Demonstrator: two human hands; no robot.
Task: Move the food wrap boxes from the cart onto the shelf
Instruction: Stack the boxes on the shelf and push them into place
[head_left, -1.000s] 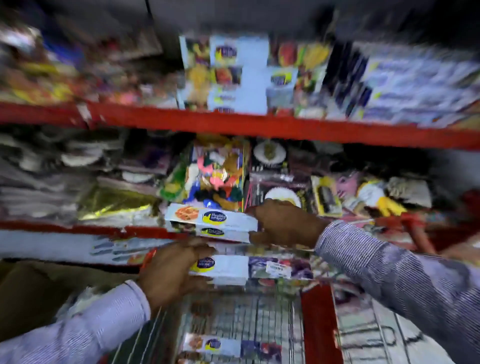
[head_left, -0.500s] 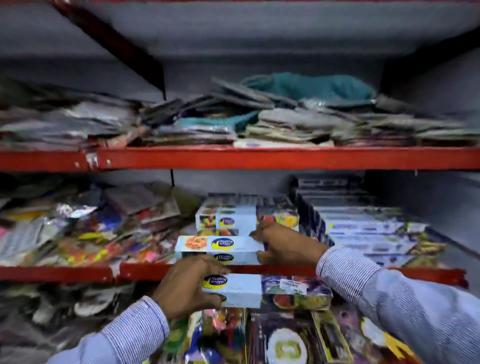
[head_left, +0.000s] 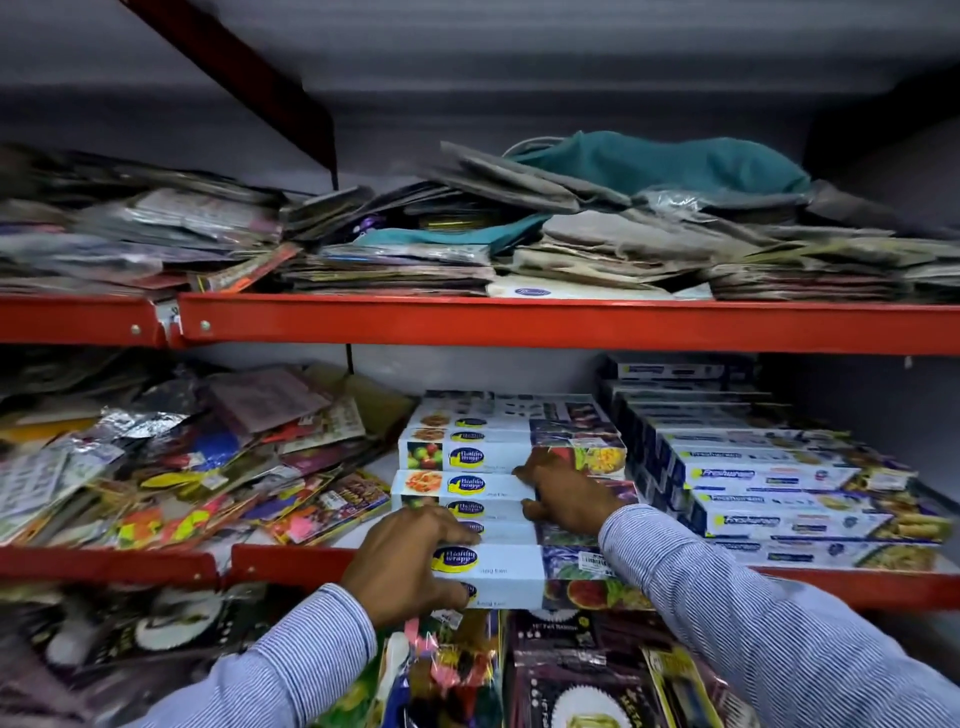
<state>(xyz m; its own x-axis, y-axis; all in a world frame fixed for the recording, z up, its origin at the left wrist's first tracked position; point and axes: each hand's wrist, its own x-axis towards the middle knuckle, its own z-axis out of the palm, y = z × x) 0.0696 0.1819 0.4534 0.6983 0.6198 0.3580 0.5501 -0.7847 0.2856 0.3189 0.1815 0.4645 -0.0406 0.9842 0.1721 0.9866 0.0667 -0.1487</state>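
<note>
My left hand (head_left: 400, 566) grips the left end of a long white food wrap box (head_left: 504, 564) with a blue-yellow logo, level with the front edge of the middle shelf (head_left: 291, 564); a second box sits right under it. My right hand (head_left: 563, 493) holds other white food wrap boxes (head_left: 467, 486) lying on that shelf, fingers on their top and front. Behind them stands a stack of the same boxes (head_left: 509, 436). The cart is out of view.
Blue-and-white wrap boxes (head_left: 769, 478) are stacked to the right on the same shelf. Colourful packets (head_left: 182, 467) are heaped to the left. The upper shelf (head_left: 519, 322) holds flat grey and teal packets. Party goods (head_left: 571, 675) hang below.
The view has swung up from the cart to the shelves. Both hands have carried their boxes upward and forward, and the right hand's boxes now lie on the middle shelf.
</note>
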